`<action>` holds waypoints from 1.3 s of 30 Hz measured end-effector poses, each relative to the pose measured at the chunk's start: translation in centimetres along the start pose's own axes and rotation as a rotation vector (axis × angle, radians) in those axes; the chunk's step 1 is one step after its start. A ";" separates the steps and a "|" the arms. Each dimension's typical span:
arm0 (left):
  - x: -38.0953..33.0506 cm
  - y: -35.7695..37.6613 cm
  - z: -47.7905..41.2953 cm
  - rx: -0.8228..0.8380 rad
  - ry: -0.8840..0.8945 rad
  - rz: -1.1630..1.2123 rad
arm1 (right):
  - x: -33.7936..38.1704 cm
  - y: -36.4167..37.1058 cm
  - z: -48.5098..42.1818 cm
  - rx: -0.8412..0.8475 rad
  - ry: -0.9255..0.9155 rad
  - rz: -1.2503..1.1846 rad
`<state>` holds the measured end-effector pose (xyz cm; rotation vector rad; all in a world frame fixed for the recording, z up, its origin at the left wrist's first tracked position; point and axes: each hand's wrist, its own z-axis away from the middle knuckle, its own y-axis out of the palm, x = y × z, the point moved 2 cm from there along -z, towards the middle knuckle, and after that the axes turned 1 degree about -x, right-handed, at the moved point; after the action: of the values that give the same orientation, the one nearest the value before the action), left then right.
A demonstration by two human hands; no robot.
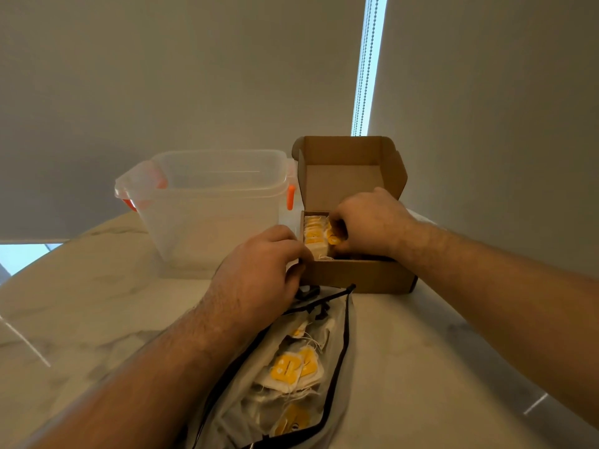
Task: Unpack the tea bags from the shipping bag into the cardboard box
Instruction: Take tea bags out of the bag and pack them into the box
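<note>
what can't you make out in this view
Head view: the right hand covers the right of the cardboard box; fill and grip there are hidden.
The left hand hides its fingertips at the box corner.
The bottom edge cuts off the shipping bag, so its tea bags cannot be counted.
Print on the yellow tags is too small.
</note>
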<state>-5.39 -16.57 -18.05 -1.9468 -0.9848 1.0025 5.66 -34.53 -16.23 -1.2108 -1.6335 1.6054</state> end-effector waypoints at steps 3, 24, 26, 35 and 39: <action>0.1 0.0 0.0 0.007 -0.002 0.011 | 0.2 0.1 0.0 0.007 0.008 0.003; 0.6 -6.1 2.3 0.600 -0.219 0.043 | 7.5 -3.9 13.0 0.117 -0.179 -0.748; 0.6 -5.8 3.0 0.574 -0.236 0.055 | 8.2 -3.8 13.2 0.135 -0.172 -0.749; 2.4 -4.8 5.0 0.327 -0.196 0.216 | 9.9 -2.5 13.0 0.206 -0.144 -0.515; 2.8 -4.7 5.1 0.382 -0.191 0.247 | 8.5 -2.4 13.1 0.179 -0.111 -0.720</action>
<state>-10.09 -10.82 -17.23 -1.6979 -0.6016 1.4237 -10.07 -33.16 -17.48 -0.3653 -1.6799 1.3150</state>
